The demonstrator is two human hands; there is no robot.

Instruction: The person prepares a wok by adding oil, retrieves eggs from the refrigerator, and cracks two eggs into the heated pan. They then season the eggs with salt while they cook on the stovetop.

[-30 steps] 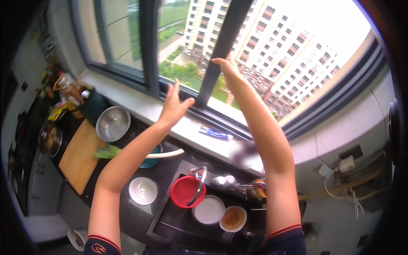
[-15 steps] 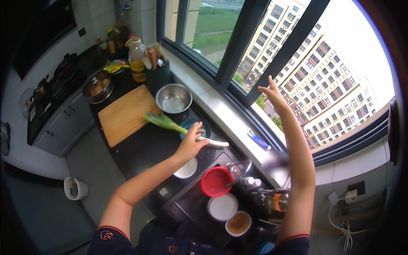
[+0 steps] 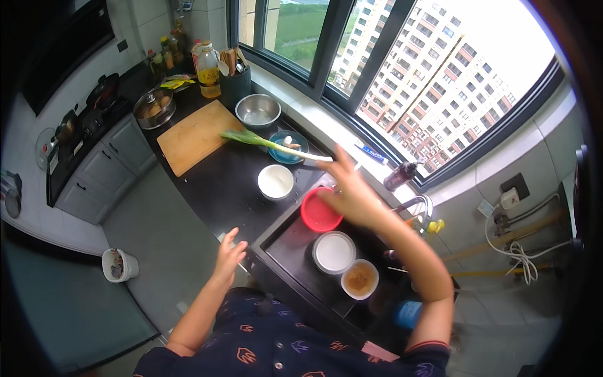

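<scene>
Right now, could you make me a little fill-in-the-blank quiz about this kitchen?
The bowl nearest the right hand is coloured ____.
The left hand holds ____.
The leafy end of the leek is coloured ____.
Through the window stands a tall apartment ____.

Missing words: red; nothing; green; building.

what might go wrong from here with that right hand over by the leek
The fingers of the right hand appear close to the white end of the leek, which juts past the blue bowl; a brush might roll it off. The hand also overlaps the red bowl in this view, so dropping lower could tip it, though the height between them is hard to judge.
</scene>
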